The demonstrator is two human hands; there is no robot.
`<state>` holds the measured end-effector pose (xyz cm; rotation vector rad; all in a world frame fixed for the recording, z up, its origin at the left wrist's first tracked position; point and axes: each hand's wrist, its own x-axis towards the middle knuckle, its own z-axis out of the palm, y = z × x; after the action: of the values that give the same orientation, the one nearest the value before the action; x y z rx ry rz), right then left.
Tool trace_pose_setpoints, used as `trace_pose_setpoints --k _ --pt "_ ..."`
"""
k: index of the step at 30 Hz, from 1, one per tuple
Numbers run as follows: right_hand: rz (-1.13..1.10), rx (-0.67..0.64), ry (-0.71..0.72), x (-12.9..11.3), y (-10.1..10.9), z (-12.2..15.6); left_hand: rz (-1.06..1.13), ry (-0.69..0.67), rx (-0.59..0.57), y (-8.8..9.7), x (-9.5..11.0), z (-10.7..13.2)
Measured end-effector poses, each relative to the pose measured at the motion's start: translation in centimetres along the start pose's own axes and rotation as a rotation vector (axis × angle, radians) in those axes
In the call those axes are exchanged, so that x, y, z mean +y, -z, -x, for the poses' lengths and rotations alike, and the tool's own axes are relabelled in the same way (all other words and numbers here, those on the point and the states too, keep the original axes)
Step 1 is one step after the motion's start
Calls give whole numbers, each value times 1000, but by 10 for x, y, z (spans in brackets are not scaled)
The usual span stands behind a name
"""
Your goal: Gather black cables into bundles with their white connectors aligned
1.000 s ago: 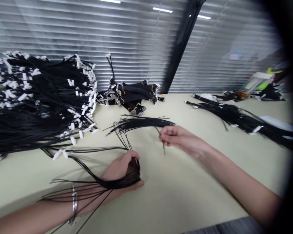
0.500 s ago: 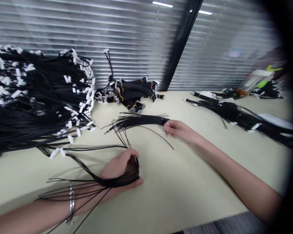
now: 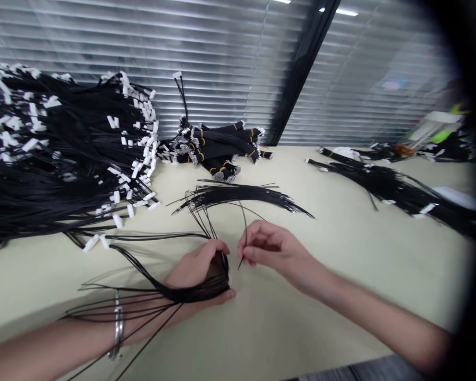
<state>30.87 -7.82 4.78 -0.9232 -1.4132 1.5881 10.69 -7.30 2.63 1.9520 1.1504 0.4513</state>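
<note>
My left hand (image 3: pixel 198 272) is closed around a bundle of black wires (image 3: pixel 190 292), whose loose ends fan back over the wrist. A small whitish piece shows at the bundle's front, mostly hidden by the fingers. Close by on the right, my right hand (image 3: pixel 267 246) pinches a single black wire (image 3: pixel 245 227) between thumb and fingers, with its tip poking out below. Behind both hands lies a loose bunch of black wires (image 3: pixel 241 196) on the table. A few wires run from near that bunch down to my left hand.
At the left is a large heap of black cables with white connectors (image 3: pixel 75 127). Tied black wire bundles (image 3: pixel 222 143) are stacked by the window blinds (image 3: pixel 214 63). More black cables (image 3: pixel 388 185) and a clear container (image 3: pixel 430 129) sit at the right on the pale table (image 3: pixel 341 238).
My right hand has left the loose bunch and come toward my left hand, drawing one wire along. The left hand keeps its grip. The view has shifted slightly.
</note>
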Motion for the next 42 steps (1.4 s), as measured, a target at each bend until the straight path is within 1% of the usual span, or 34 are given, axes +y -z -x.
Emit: trace_pose_setpoints --k 1,3,6,10,13,18,25,29,31,34,38,42 --pt "33 0 -9 4 -7 1 -5 -9 15 -1 -1 0" --pt "68 5 -39 11 -13 1 -6 -29 39 -2 -4 0" --pt "80 -19 -64 15 -14 0 23 -38 60 -4 -5 -1" --pt "119 -37 -82 17 -14 2 46 -9 62 -4 -4 -1" --pt "180 -39 -56 19 -14 3 44 4 59 -4 -2 -1" --pt "288 -27 30 20 -14 4 30 4 73 -3 0 -1" --pt "291 -72 8 23 -13 4 37 -22 63 -6 -5 -2" --pt "372 -40 30 24 -12 4 33 -28 77 -7 -7 -2" --pt "404 -23 33 24 -12 4 30 -29 61 -7 -6 -2" --pt "419 -12 18 25 -13 4 31 -24 40 -6 -6 -2" --pt "414 -2 35 27 -14 4 37 -6 52 -5 -5 -1" --pt "456 0 34 25 -15 4 44 -30 55 -6 -4 -2"
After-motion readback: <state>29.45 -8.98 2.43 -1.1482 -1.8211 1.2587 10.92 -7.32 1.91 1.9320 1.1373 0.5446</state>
